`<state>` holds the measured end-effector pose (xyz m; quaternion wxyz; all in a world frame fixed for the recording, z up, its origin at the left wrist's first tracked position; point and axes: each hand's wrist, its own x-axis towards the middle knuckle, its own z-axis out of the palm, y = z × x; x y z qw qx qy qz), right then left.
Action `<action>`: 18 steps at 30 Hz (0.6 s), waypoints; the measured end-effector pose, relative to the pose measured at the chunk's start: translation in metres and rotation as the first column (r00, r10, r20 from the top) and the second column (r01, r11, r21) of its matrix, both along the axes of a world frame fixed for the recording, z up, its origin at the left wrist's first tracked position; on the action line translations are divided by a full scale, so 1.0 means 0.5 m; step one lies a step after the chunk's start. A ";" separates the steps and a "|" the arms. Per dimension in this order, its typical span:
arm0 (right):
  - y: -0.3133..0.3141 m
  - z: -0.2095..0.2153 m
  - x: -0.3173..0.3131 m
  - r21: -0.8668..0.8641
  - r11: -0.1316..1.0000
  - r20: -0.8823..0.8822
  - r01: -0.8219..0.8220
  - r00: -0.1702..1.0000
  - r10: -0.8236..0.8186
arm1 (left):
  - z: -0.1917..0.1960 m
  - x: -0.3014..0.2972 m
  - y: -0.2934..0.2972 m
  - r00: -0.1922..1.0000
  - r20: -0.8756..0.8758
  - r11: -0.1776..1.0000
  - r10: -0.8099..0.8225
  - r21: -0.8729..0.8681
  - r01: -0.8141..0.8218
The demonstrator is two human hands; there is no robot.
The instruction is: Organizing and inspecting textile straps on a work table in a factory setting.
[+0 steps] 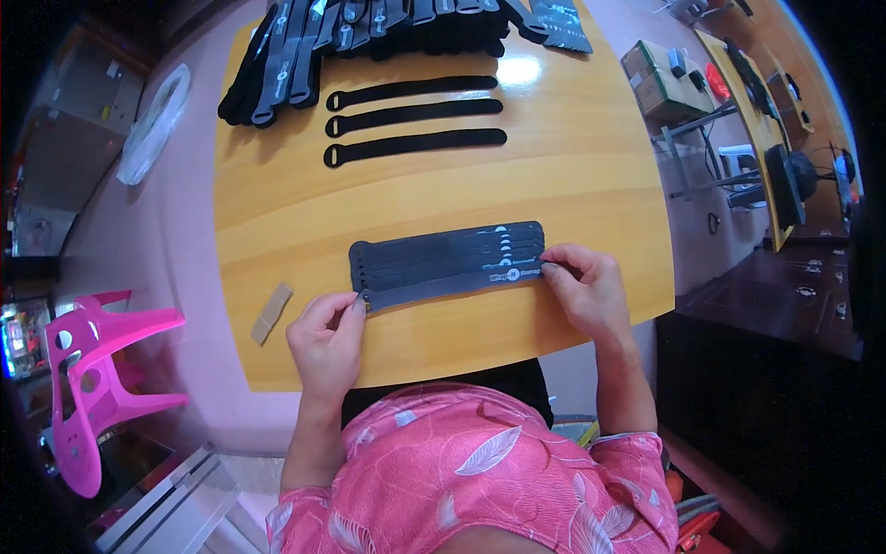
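Several dark grey hook-and-loop straps [425,257] lie overlapped in a stepped row on the table in front of me, pale print near their right ends. My left hand [328,340] pinches the left end of the nearest strap [420,288], thumb against fingers. At the other end of that same strap, my right hand [589,291] has it between thumb and fingertips. Farther off, three black straps [415,117] are laid side by side, their loop ends to the left. A large heap of similar straps [388,32] covers the far side of the table.
The wooden table [443,189] has a small brown cardboard piece [271,314] near its left edge. A dark patterned packet [561,26] lies at the far right corner. On the floor at left is a pink stool [106,388]; a cardboard box [666,83] stands beyond the right edge.
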<state>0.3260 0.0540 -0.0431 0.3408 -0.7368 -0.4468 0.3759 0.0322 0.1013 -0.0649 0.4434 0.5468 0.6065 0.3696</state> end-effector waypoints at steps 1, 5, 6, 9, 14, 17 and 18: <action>0.002 -0.004 -0.002 0.036 0.999 0.005 0.014 1.000 -0.014 | 0.004 0.002 0.001 1.000 -0.009 1.000 0.006 -0.004 -0.006; 0.001 -0.002 -0.003 0.036 0.999 0.043 0.029 0.999 -0.031 | 0.013 0.021 0.010 0.994 0.065 0.991 0.091 -0.108 -0.083; 0.002 -0.004 -0.005 0.045 0.998 0.025 0.051 0.998 -0.052 | 0.009 0.021 0.013 0.996 0.042 0.993 0.082 -0.092 -0.078; 0.002 -0.003 -0.005 0.015 0.997 0.001 0.081 0.997 -0.081 | -0.007 0.014 0.017 0.998 0.030 0.997 0.047 -0.067 -0.045; 0.003 -0.008 -0.008 0.008 0.996 -0.002 0.090 0.996 -0.090 | -0.011 0.011 0.018 0.999 0.015 0.996 0.049 -0.070 -0.047; 0.005 -0.006 -0.008 -0.015 0.993 -0.040 0.118 0.992 -0.119 | -0.011 0.012 0.018 0.999 0.009 0.996 0.052 -0.071 -0.051; 0.005 -0.003 -0.008 -0.020 0.994 -0.023 0.106 0.994 -0.107 | -0.010 0.014 0.018 0.998 0.001 0.996 0.056 -0.066 -0.056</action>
